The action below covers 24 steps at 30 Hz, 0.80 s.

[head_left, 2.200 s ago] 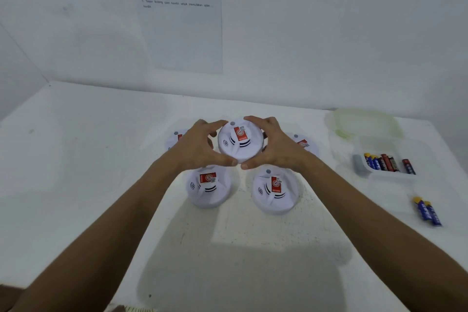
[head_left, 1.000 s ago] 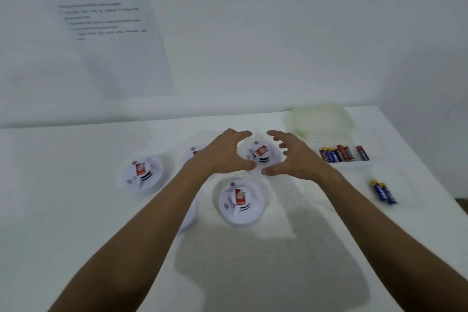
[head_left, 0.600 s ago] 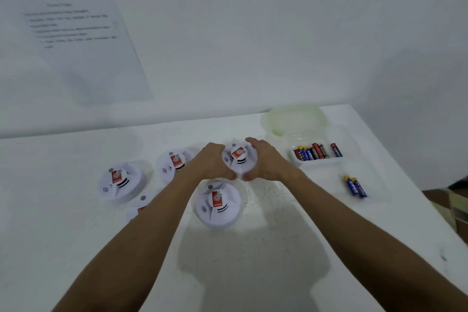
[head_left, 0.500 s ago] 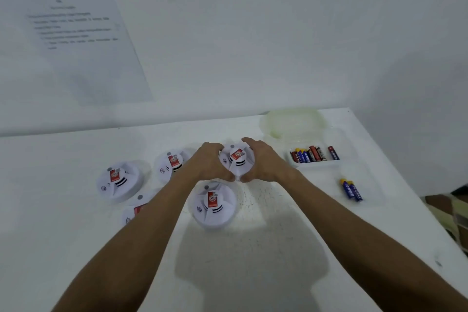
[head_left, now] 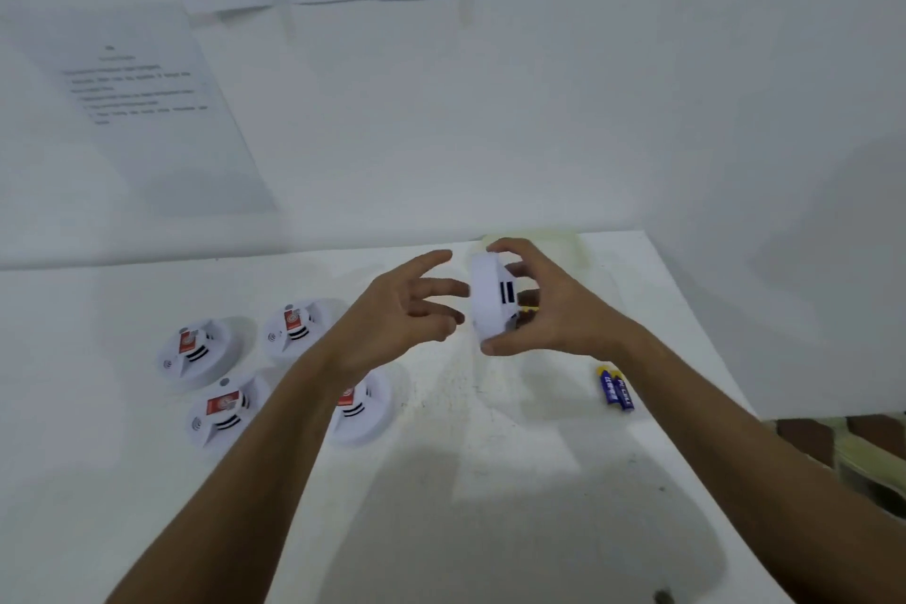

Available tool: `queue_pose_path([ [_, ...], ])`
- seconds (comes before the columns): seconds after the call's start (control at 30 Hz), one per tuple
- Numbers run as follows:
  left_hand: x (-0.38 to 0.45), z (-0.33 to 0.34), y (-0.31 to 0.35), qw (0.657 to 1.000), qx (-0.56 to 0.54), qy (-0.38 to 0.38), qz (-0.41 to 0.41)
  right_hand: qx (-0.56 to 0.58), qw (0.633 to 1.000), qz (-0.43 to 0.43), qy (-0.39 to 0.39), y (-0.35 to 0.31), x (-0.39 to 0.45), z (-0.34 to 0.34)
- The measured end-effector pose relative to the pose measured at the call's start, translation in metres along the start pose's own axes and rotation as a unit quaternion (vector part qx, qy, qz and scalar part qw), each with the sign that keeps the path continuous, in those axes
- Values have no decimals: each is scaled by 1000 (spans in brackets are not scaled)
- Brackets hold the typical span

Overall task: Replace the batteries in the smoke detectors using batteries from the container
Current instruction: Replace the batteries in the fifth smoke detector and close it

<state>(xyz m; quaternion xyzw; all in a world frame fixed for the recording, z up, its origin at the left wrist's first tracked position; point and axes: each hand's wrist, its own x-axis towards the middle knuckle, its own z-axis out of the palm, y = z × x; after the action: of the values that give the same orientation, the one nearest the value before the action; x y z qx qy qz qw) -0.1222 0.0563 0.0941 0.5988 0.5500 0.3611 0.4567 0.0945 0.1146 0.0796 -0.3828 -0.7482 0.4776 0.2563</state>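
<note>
My right hand grips a white smoke detector tilted on its edge above the table, thumb below and fingers over its top. My left hand hovers just left of it with fingers spread, touching nothing. Several more white detectors with red labels lie on the table: one at the far left, one behind it, one in front and one partly hidden under my left forearm. Two blue batteries lie loose at the right. The battery container is hidden behind my right hand.
A pale green lid peeks out behind my right hand near the wall. The table's right edge runs close to the loose batteries. Printed sheets hang on the white wall.
The detector that both hands held flat on the table is now lifted and turned on its edge in my right hand. My left hand has let go and opened.
</note>
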Motion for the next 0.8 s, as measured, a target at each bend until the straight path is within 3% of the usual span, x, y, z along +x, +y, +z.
queue_pose_path([
  [0.13, -1, 29, 9, 1000, 1, -1, -7, 133, 990, -12, -34, 16, -24, -24],
  [0.27, -4, 56, 22, 999, -29, -17, 17, 196, 979, -32, -49, 30, -41, -33],
  [0.6, -19, 91, 26, 999, 11, 46, 7, 130, 985, -67, -96, 49, -67, -46],
  [0.8, -30, 108, 28, 995, 46, 84, -10, 98, 988, -98, -74, 54, -69, -39],
])
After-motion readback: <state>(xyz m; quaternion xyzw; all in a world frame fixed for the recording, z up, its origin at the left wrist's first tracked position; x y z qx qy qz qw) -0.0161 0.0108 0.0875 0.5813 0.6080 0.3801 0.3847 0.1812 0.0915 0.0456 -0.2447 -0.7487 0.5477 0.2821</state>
